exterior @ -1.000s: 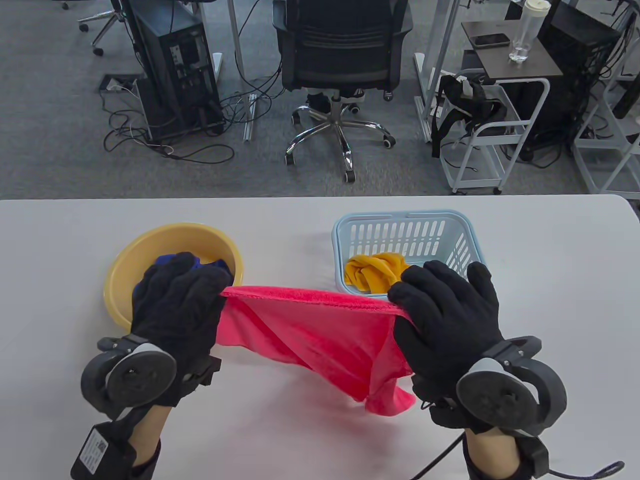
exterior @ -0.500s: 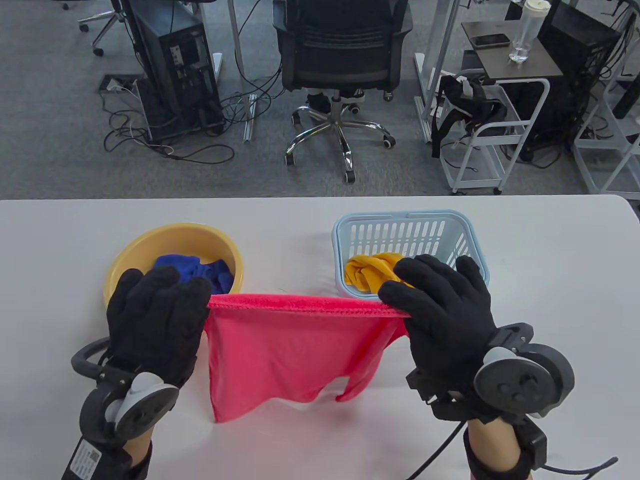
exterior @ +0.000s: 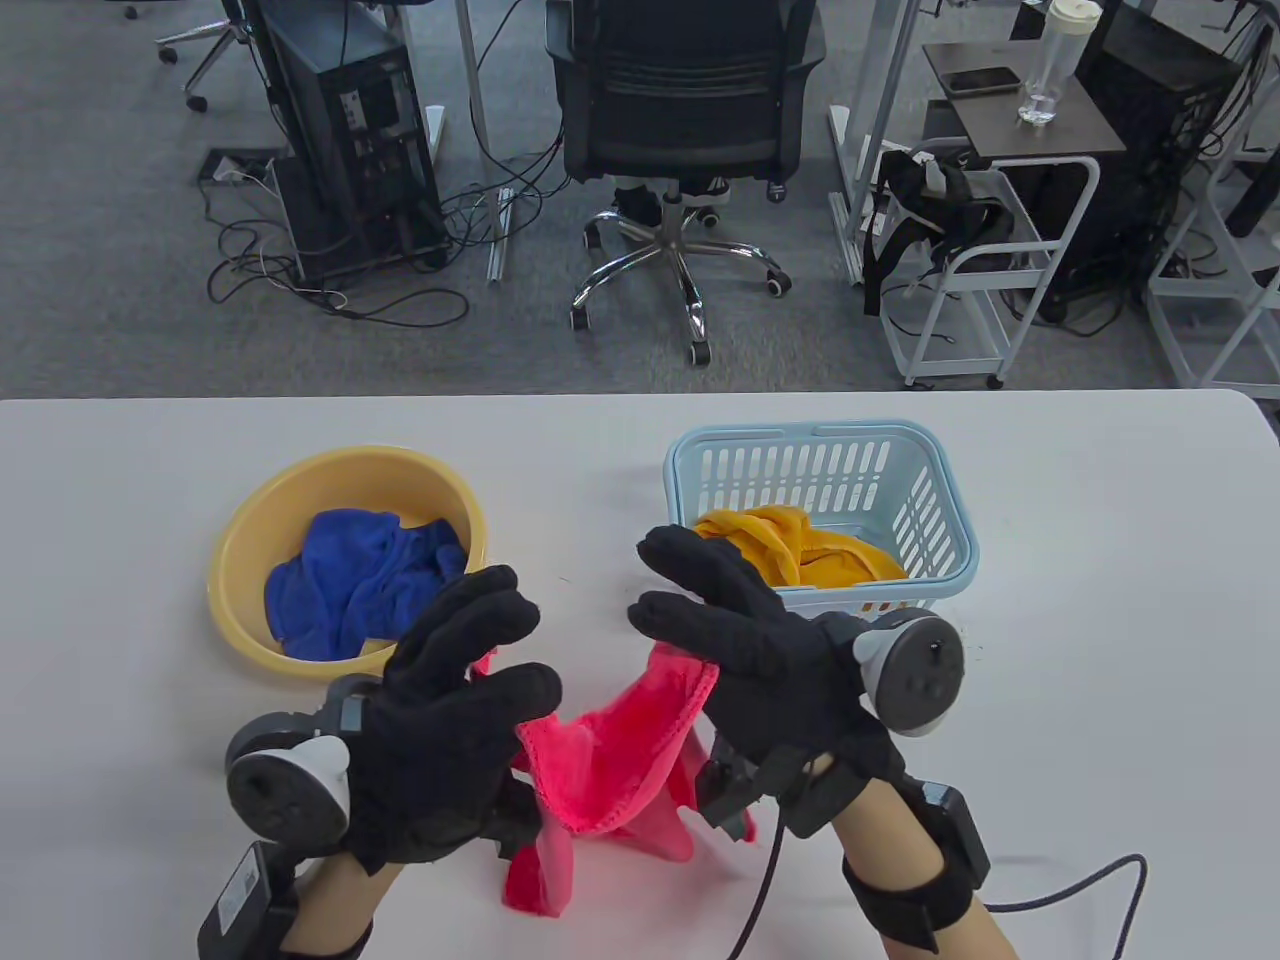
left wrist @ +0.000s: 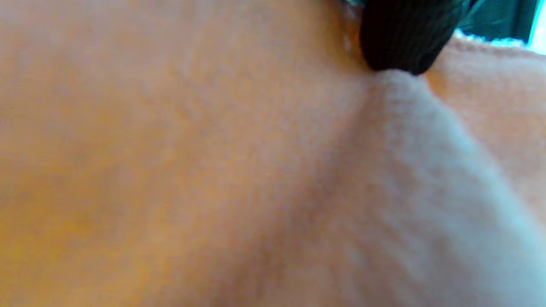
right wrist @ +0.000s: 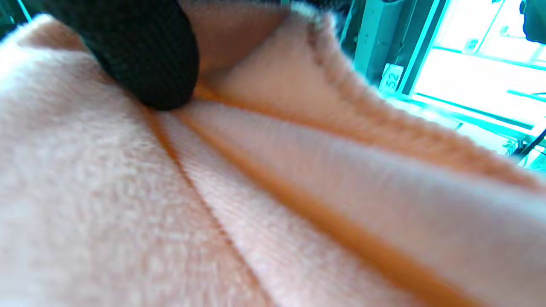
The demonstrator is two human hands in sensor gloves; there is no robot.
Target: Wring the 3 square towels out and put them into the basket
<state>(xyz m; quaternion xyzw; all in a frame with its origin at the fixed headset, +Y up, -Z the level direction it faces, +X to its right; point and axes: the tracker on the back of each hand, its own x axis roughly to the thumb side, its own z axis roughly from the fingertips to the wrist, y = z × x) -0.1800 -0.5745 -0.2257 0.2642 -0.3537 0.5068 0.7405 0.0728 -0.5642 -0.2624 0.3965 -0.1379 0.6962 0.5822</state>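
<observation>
A pink towel sags in a fold between my two hands, its lower end touching the table near the front edge. My left hand grips its left end, and my right hand pinches its right end with the upper fingers stretched out. The hands are close together. Towel cloth fills the left wrist view, a black fingertip pressing into it. In the right wrist view a fingertip presses the folded towel. A blue towel lies in the yellow basin. A yellow towel lies in the light blue basket.
The basin stands at the left of the white table, the basket to the right of centre. A cable trails from my right wrist across the table front. Beyond the far edge are an office chair, a computer tower and a cart.
The hands came together toward the table's front centre. The towel, stretched flat between them before, now hangs slack in a fold. The blue and yellow towels are uncovered.
</observation>
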